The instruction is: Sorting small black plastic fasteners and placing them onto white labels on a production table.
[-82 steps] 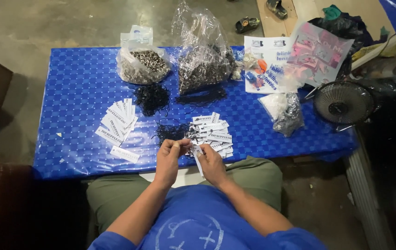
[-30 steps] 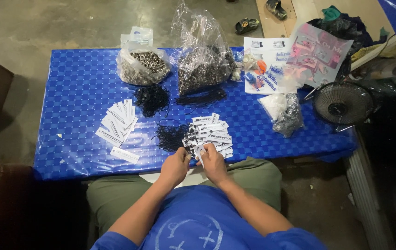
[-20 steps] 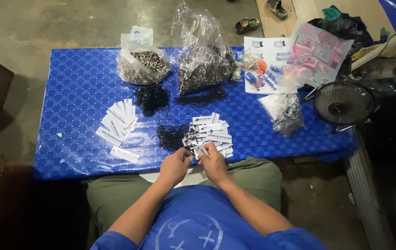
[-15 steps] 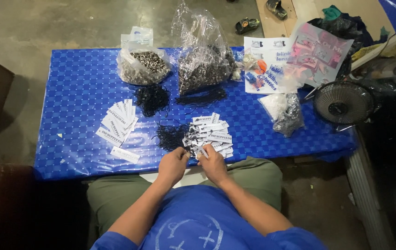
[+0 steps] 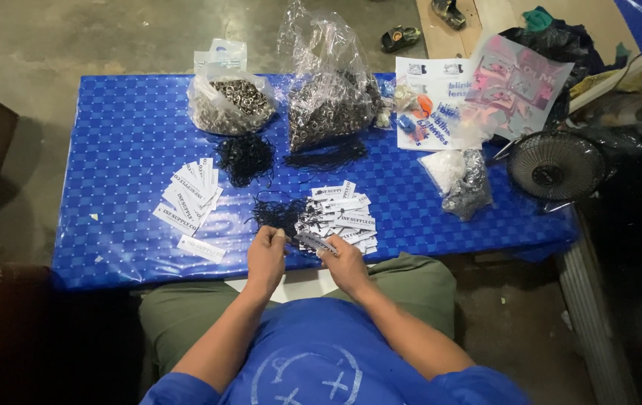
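White paper tags [image 5: 188, 201] are lying fanned left; more tags [image 5: 343, 217] centre; clear plastic bags [image 5: 328, 90] sitting behind.

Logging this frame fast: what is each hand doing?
Left hand: closed, pinching one end of the white tag.
Right hand: closed on the same tag.

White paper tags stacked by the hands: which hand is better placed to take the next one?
Probably right: the right hand lies against the white paper tag stack; the left hand sits by the black string pile.
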